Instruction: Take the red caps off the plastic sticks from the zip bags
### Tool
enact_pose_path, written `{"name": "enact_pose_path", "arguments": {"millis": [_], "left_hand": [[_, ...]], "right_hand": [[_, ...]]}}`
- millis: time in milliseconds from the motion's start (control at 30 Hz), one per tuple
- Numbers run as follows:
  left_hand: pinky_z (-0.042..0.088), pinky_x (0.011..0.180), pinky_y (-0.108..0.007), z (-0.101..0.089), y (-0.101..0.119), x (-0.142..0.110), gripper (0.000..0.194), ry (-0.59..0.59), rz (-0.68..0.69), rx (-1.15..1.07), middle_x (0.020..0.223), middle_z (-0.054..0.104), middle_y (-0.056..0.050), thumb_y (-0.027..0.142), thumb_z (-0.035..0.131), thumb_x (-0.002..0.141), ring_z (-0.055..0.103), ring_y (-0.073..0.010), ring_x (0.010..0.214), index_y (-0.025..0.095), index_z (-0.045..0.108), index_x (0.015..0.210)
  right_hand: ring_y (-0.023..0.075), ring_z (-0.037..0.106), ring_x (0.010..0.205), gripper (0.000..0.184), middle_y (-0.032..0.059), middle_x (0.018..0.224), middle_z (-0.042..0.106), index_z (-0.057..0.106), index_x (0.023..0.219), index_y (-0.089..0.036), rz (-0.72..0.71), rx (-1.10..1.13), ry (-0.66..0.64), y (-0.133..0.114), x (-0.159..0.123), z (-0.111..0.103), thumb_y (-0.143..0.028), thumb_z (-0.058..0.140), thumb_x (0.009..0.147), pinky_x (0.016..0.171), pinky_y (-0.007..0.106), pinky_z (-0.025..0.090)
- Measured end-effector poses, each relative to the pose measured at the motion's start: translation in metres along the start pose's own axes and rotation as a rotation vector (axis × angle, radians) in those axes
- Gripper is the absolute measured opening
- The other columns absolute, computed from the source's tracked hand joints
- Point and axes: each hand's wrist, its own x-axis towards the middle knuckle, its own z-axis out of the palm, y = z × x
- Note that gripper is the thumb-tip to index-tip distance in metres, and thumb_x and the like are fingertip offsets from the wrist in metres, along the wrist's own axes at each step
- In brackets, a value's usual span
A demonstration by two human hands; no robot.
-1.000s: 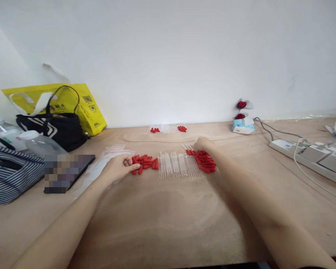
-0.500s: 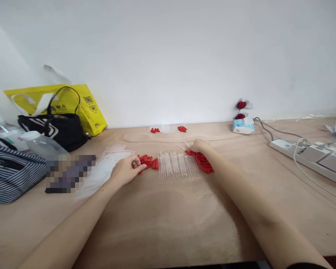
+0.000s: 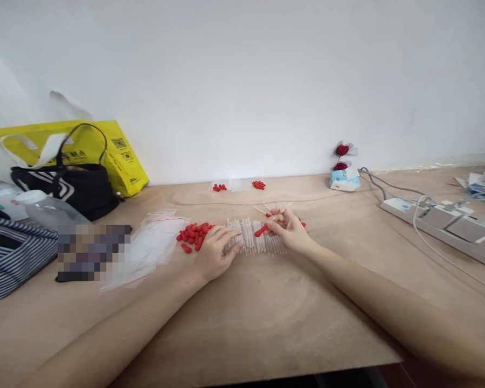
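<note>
My right hand (image 3: 294,233) is closed in a pinch on several thin whitish tubes (image 3: 283,206) and a red rubber-looking bulb (image 3: 261,230). The bulb points left, over the right part of a row of thin clear-white tubes (image 3: 248,234). My left hand (image 3: 217,250) reaches over the row's left end with its fingers stretched out and apart; nothing shows in it. Just left of that hand lies a pile of red bulbs (image 3: 191,233). A few more red bulbs (image 3: 303,224) show behind my right hand, which mostly hides them.
Flat clear bags (image 3: 153,245) lie left of the pile. By the wall is a packed bag (image 3: 236,185) with tubes and red bulbs. A yellow bag (image 3: 125,161), black bag (image 3: 92,188) and striped pouch (image 3: 20,253) stand left; a power strip (image 3: 448,226) lies right.
My left hand has left the left red pile and moved right to the tubes. My right hand has drawn nearer from the far right side, now with a red bulb and more tubes showing.
</note>
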Motion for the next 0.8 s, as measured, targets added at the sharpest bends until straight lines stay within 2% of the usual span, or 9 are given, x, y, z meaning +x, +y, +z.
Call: {"name": "enact_pose_path", "arguments": {"millis": [67, 133, 200, 267, 367, 467, 600, 667, 800], "left_hand": [[0.038, 0.087, -0.035, 0.009, 0.007, 0.002, 0.03, -0.007, 0.089, 0.047, 0.1, 0.063, -0.006, 0.034, 0.05, 0.08, 0.051, -0.0204, 0.098, 0.018, 0.057, 0.104], [0.037, 0.088, -0.036, 0.016, 0.011, 0.004, 0.032, -0.007, 0.111, 0.085, 0.103, 0.063, -0.006, 0.036, 0.049, 0.081, 0.051, -0.0211, 0.101, 0.019, 0.057, 0.106], [0.037, 0.088, -0.036, 0.02, 0.013, 0.006, 0.025, 0.003, 0.095, 0.107, 0.094, 0.066, -0.005, 0.034, 0.046, 0.083, 0.054, -0.0195, 0.096, 0.02, 0.06, 0.099], [0.033, 0.09, -0.038, 0.02, 0.012, 0.006, 0.021, 0.017, 0.078, 0.133, 0.084, 0.069, -0.002, 0.03, 0.045, 0.084, 0.057, -0.018, 0.09, 0.021, 0.062, 0.09], [0.027, 0.096, -0.043, 0.017, 0.008, 0.005, 0.018, 0.047, 0.073, 0.195, 0.087, 0.069, -0.001, 0.029, 0.047, 0.083, 0.058, -0.0189, 0.092, 0.023, 0.063, 0.086], [0.023, 0.099, -0.046, 0.014, 0.005, 0.004, 0.016, 0.081, 0.097, 0.256, 0.093, 0.068, -0.001, 0.028, 0.048, 0.083, 0.057, -0.0203, 0.096, 0.024, 0.064, 0.088], [0.019, 0.102, -0.047, 0.014, 0.007, 0.003, 0.018, 0.08, 0.163, 0.289, 0.095, 0.068, -0.001, 0.025, 0.047, 0.083, 0.057, -0.0206, 0.099, 0.024, 0.064, 0.09], [0.017, 0.103, -0.047, 0.015, 0.009, 0.003, 0.019, 0.079, 0.2, 0.287, 0.096, 0.068, -0.001, 0.023, 0.046, 0.083, 0.056, -0.0201, 0.101, 0.024, 0.064, 0.091], [0.022, 0.103, -0.045, 0.017, 0.011, 0.005, 0.021, 0.025, 0.251, 0.254, 0.104, 0.065, -0.002, 0.025, 0.045, 0.084, 0.053, -0.02, 0.107, 0.022, 0.063, 0.094]], "right_hand": [[0.012, 0.063, 0.064, 0.035, -0.0037, 0.071, 0.06, 0.041, 0.083, -0.021, 0.041, 0.156, -0.036, 0.002, -0.01, 0.005, -0.038, 0.066, 0.064, 0.065, 0.028, 0.05], [0.013, 0.064, 0.067, 0.035, -0.0019, 0.075, 0.062, 0.043, 0.077, -0.02, 0.085, 0.26, -0.068, 0.002, -0.016, 0.01, -0.038, 0.068, 0.062, 0.067, 0.029, 0.05], [0.0134, 0.064, 0.068, 0.033, -0.001, 0.077, 0.064, 0.045, 0.075, -0.02, 0.11, 0.298, -0.101, 0.003, -0.018, 0.013, -0.038, 0.069, 0.061, 0.068, 0.031, 0.05], [0.0135, 0.063, 0.068, 0.03, -0.0002, 0.075, 0.065, 0.05, 0.073, -0.019, 0.088, 0.24, -0.113, 0.002, -0.018, 0.012, -0.039, 0.069, 0.061, 0.068, 0.031, 0.049], [0.0143, 0.061, 0.067, 0.026, 0.0015, 0.071, 0.065, 0.057, 0.069, -0.018, -0.047, -0.008, -0.023, 0.0, -0.017, 0.002, -0.041, 0.068, 0.062, 0.067, 0.032, 0.047], [0.0168, 0.059, 0.072, 0.021, 0.0034, 0.074, 0.066, 0.064, 0.073, -0.02, -0.244, -0.412, 0.084, -0.002, -0.019, -0.008, -0.04, 0.063, 0.068, 0.075, 0.037, 0.043], [0.0188, 0.054, 0.09, 0.018, 0.0012, 0.085, 0.067, 0.066, 0.09, -0.027, -0.531, -0.976, 0.021, -0.001, -0.028, -0.007, -0.035, 0.057, 0.076, 0.094, 0.044, 0.022], [0.0173, 0.052, 0.092, 0.019, -0.0006, 0.082, 0.068, 0.064, 0.094, -0.029, -0.605, -1.125, -0.021, 0.001, -0.031, -0.001, -0.031, 0.05, 0.082, 0.096, 0.044, 0.015], [0.0146, 0.052, 0.086, 0.024, -0.0008, 0.076, 0.066, 0.063, 0.095, -0.027, -0.672, -1.267, -0.042, 0.005, -0.033, 0.006, -0.023, 0.042, 0.085, 0.096, 0.04, 0.013]]}}
